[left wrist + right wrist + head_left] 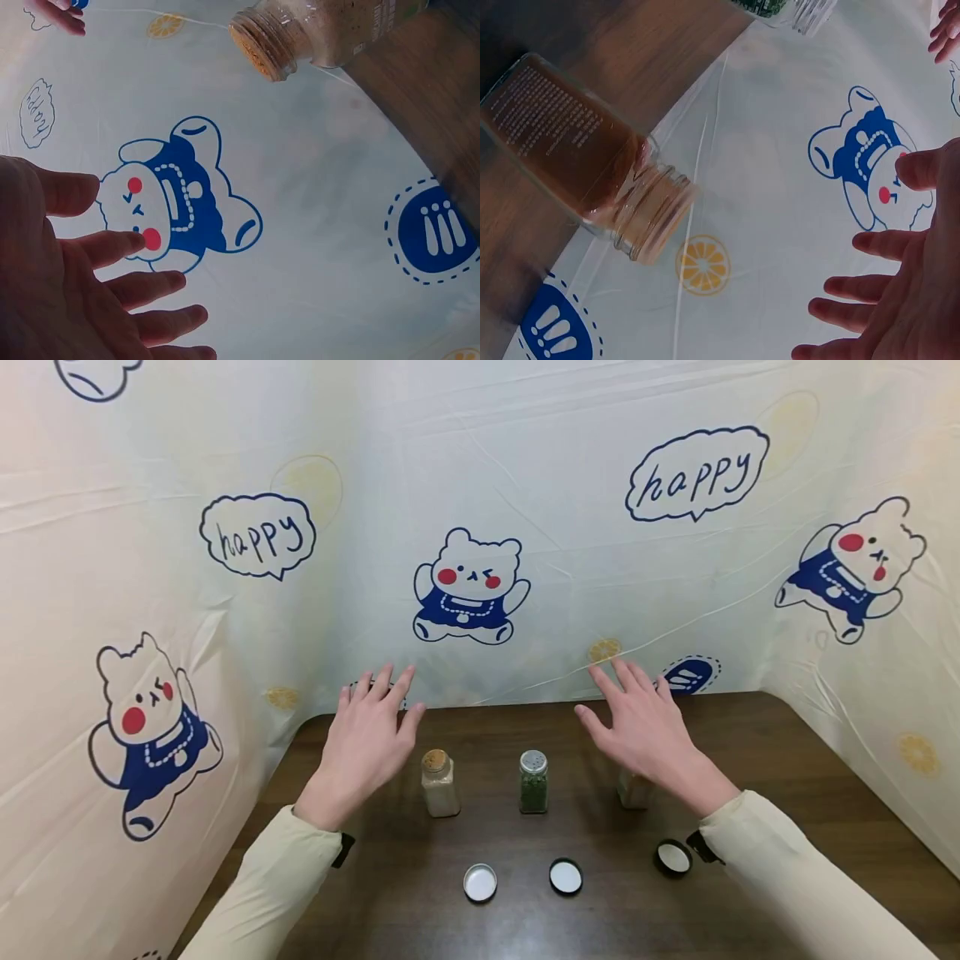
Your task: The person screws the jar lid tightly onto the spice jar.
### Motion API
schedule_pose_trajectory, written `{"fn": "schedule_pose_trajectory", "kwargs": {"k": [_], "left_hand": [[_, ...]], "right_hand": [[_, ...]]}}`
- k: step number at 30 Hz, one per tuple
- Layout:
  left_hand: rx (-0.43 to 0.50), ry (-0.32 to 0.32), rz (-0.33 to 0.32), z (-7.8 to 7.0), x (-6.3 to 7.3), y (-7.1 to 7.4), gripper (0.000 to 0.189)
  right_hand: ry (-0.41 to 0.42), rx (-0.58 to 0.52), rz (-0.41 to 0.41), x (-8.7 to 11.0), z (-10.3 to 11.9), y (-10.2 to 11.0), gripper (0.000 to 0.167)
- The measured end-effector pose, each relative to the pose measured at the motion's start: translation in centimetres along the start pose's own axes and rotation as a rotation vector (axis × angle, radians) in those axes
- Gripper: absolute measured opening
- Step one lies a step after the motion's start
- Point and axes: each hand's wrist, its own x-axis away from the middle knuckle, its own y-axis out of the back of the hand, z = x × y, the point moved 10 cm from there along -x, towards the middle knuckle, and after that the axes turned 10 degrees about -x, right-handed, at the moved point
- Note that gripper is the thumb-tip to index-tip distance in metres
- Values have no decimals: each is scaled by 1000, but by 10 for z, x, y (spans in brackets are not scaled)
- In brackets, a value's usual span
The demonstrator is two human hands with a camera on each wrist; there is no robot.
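Both hands hover over the dark table with fingers spread and nothing in them. Nearest my left hand (369, 735) stands a glass spice jar (441, 789) of pale powder with an orange-brown top, whose threaded neck shows in the left wrist view. A jar of green herbs (533, 785) with a silver perforated top is upright in the middle. My right hand (645, 727) partly hides a third jar (633, 791); the right wrist view shows brown powder inside this jar (566, 139) and a bare threaded neck.
Three round black-rimmed caps lie on the table (405, 910) in front of the jars: a left cap (480, 883), a middle cap (566, 877) and a right cap (673, 858) near the right wrist. A printed cloth (480, 460) with bears surrounds the table's back and sides.
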Motion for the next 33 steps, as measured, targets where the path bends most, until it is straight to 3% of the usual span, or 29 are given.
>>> {"fn": "schedule_pose_trajectory", "kwargs": {"k": [13,22,33], "left_hand": [[16,-8,-15,-2,7,1,60],[63,5,16,1,11,-2,63],[82,-20,-39,1,18,-1,63]], "right_hand": [[16,8,-6,3,12,-5,71],[23,11,-5,8,16,-10,72],[28,11,-17,14,23,-12,69]]}}
